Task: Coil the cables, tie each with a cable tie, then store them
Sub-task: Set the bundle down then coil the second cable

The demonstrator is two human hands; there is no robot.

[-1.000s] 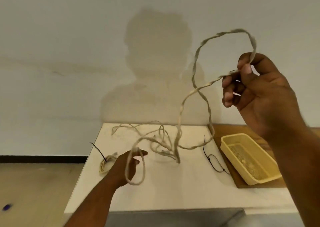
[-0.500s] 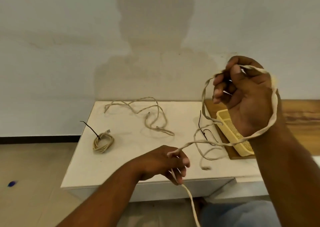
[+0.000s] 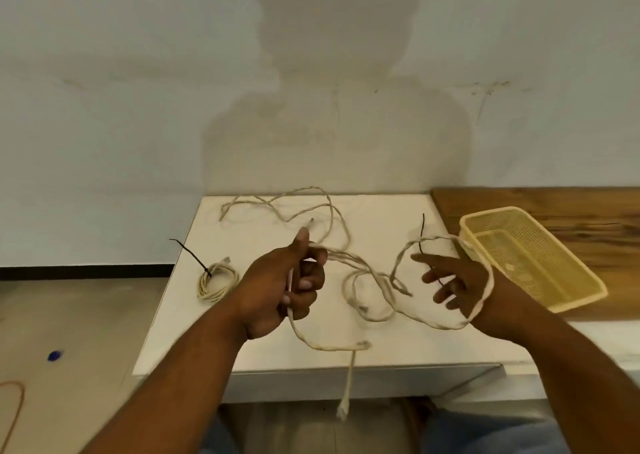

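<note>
Head view: yellow mesh basket (image 3: 498, 211) rests on wooden counter (image 3: 571, 208) near cable (image 3: 349, 374).

Held cable (image 3: 346, 253) strung across the middle of the table (image 3: 214, 343); room at the edges

It sags in loops between my left hand (image 3: 277, 287), which grips it, and my right hand (image 3: 460, 280), whose wrist it circles, barring the way through. The tied coil (image 3: 212, 291) sits left, the loose cable (image 3: 304, 188) along the back, the basket (image 3: 581, 300) right. The front-left corner lies bare.

Wht table (image 3: 180, 332) w/ pale wall (image 3: 138, 73)
</note>
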